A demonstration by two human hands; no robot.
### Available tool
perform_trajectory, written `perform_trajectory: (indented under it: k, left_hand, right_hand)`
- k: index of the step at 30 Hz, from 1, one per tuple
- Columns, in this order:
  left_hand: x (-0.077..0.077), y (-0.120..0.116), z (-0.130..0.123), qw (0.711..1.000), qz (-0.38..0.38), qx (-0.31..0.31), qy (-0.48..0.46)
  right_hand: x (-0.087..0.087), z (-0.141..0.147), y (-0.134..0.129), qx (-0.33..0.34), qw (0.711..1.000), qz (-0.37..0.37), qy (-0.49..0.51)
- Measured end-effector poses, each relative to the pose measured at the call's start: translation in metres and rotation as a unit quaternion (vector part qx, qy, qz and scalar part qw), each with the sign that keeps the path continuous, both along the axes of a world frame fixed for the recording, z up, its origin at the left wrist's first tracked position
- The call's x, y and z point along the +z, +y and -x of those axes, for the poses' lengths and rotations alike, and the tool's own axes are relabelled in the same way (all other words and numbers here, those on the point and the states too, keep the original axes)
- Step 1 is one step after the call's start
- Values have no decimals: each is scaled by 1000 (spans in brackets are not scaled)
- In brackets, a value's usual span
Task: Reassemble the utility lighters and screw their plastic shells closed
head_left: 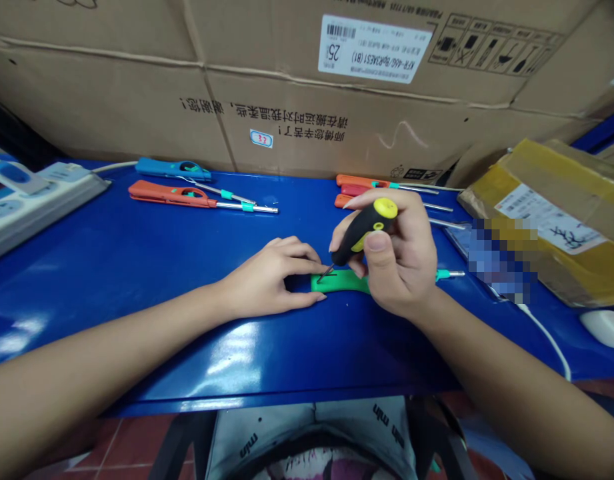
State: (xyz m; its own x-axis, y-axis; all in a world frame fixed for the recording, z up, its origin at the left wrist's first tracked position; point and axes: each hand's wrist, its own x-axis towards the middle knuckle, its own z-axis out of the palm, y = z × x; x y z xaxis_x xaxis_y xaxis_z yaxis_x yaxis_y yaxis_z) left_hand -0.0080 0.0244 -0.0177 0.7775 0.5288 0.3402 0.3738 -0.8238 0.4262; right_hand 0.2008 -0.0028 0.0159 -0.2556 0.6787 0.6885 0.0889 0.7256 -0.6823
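A green long-necked lighter (344, 283) lies flat on the blue table in front of me. My left hand (269, 277) pinches the left end of its handle, with the thumb on the near side and the fingers on the far side. Closed around a black and yellow screwdriver (354, 235), my right hand (407, 257) is above the lighter. The screwdriver is tilted, its tip down at the left end of the green handle. Part of the lighter's body is hidden under my right hand; its metal tip shows beyond.
Blue (171, 168) and orange (171, 195) lighters lie at the back left, near a power strip (41, 200). Several orange or red lighters (359, 181) lie behind my right hand. A phone (497, 260) and taped parcel (551, 213) are at right. A large carton (267, 80) stands behind.
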Motion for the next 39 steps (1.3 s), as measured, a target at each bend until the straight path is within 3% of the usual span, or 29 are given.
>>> perform_trajectory:
  k: [6, 16, 24, 31, 39]
  left_hand:
    - [2, 0, 0, 1000, 18, -4, -5]
    - [2, 0, -1, 1000, 10, -3, -5]
    - [0, 0, 0, 1000, 2, 2, -7]
    - [0, -2, -3, 999, 29, -23, -24]
    - [2, -7, -4, 1000, 22, -21, -8]
  right_hand:
    - [1, 0, 1, -28, 999, -18, -2]
    - [-2, -1, 4, -14, 1000, -16, 1]
    - [11, -4, 1, 51, 998, 22, -27]
    - [13, -6, 5, -46, 994, -78, -62]
    - [16, -9, 0, -39, 987, -108, -112]
